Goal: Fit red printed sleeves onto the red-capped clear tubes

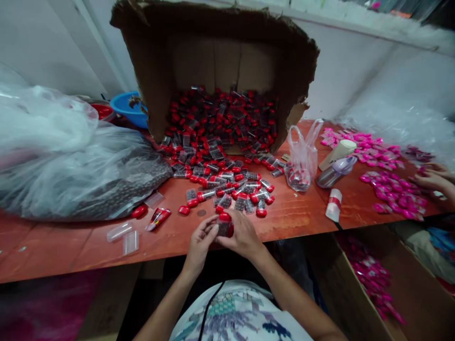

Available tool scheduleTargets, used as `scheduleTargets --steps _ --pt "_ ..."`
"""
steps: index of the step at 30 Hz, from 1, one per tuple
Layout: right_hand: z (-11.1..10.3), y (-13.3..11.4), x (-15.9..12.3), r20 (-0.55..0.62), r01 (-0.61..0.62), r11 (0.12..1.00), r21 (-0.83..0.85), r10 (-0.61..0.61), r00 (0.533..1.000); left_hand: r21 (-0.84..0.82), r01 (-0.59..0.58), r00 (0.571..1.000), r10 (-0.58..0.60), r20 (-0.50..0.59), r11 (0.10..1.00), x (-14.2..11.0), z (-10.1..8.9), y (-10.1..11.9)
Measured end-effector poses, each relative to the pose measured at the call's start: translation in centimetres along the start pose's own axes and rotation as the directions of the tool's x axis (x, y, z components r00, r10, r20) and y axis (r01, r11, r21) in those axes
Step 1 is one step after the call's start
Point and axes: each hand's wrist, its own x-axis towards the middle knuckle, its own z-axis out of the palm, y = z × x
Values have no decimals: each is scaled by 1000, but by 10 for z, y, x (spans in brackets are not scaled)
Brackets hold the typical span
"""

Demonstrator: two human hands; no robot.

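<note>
Close to the table's front edge, my left hand (202,241) and my right hand (244,235) meet around a small clear container with a red cap (224,226), filled with dark beads. Both hands have their fingers closed on it; more red shows at its lower right, perhaps a second container partly hidden by my right hand. Just beyond lies a loose pile of similar red-capped containers (227,182), which spills from a cardboard box (223,57) on its side. To the left are empty clear tubes (120,231), a red tube of glue or paste (158,219) and a loose red cap (184,210).
A big plastic bag of dark beads (106,175) covers the left of the table (295,213). A small plastic bag (301,166), bottles (336,171) and a white roll (333,205) stand or lie right. Another person's hand (435,180) is beside pink packets (398,194).
</note>
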Motion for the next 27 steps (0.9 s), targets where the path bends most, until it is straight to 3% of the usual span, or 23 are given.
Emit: scheduleTargets --steps 4,10,14,18,27 --pt "2 -4 -5 -17 81 996 -40 -82 996 -106 71 997 -68 32 992 -1 7 3" --pt "-9 -3 -8 88 185 975 -125 -175 981 -50 93 996 -93 11 994 -4 18 9" --pt "-11 2 -8 88 238 954 -182 -226 970 -184 172 985 -163 63 968 -9 28 11" --pt "-7 8 -6 154 276 940 -201 -248 956 -293 176 984 -179 16 940 -12 35 8" --pt "1 5 -9 183 322 929 -184 -290 940 -370 186 982 -184 40 910 -18 24 -3"
